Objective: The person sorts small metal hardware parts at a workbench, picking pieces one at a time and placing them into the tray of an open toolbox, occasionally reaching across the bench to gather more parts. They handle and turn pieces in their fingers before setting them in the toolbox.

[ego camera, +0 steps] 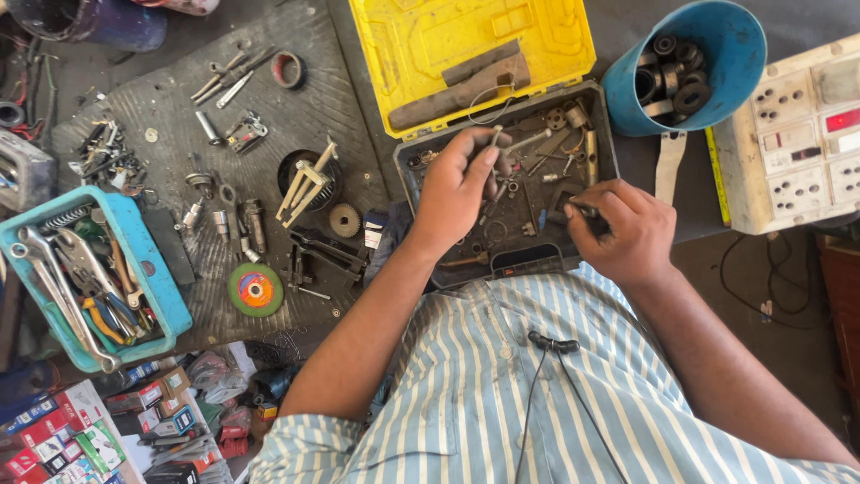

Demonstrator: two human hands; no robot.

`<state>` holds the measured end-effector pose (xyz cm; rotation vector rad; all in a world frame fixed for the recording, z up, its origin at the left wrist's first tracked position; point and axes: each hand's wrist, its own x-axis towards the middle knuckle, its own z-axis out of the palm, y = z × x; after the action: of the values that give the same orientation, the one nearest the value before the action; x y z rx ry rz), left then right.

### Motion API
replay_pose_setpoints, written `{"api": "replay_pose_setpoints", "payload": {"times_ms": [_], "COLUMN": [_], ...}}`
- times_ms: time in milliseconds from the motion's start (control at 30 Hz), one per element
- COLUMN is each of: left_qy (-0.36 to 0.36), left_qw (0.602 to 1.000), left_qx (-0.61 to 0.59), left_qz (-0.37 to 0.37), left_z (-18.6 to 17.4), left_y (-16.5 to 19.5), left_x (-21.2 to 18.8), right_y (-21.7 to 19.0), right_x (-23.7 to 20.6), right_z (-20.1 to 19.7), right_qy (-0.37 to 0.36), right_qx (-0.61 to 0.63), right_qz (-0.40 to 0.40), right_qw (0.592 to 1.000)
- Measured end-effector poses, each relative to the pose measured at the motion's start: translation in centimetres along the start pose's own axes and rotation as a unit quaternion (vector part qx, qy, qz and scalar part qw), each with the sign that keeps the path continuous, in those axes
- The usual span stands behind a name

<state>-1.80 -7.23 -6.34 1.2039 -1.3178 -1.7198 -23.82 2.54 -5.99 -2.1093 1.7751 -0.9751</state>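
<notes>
Apparently the sorting through the open toolbox [502,193] is in the middle: many small parts are lying loose in its dark tray, and nothing is assembled yet as far as I can see. The left hand [457,188] has its grip closed on a thin metal rod [524,141], held just above the tray. The right hand [623,229] pinches a small dark part [580,211] at the tray's right side. The rod looks slim and grey, with a bend; the dark part is mostly hidden by fingers. The yellow lid [430,40] stands open behind.
</notes>
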Motion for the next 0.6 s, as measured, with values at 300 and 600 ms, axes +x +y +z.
{"api": "replay_pose_setpoints", "payload": {"times_ms": [300,600], "left_qy": [-0.062,-0.03], "left_qw": [0.903,0.924], "left_qx": [-0.424,-0.377], "left_qz": [-0.029,-0.048], "left_z": [-2.1,-2.2], "left_y": [-2.2,-3.7], "left_x": [-3.4,-3.0], "right_y": [-0.7,0.9], "right_x": [3.0,4.1], "right_z": [0.8,2.3], "right_qy": [-0.058,-0.105], "right_qx": [-0.176,-0.234], "right_qz": [-0.006,-0.028], "right_qw": [0.983,0.966]}}
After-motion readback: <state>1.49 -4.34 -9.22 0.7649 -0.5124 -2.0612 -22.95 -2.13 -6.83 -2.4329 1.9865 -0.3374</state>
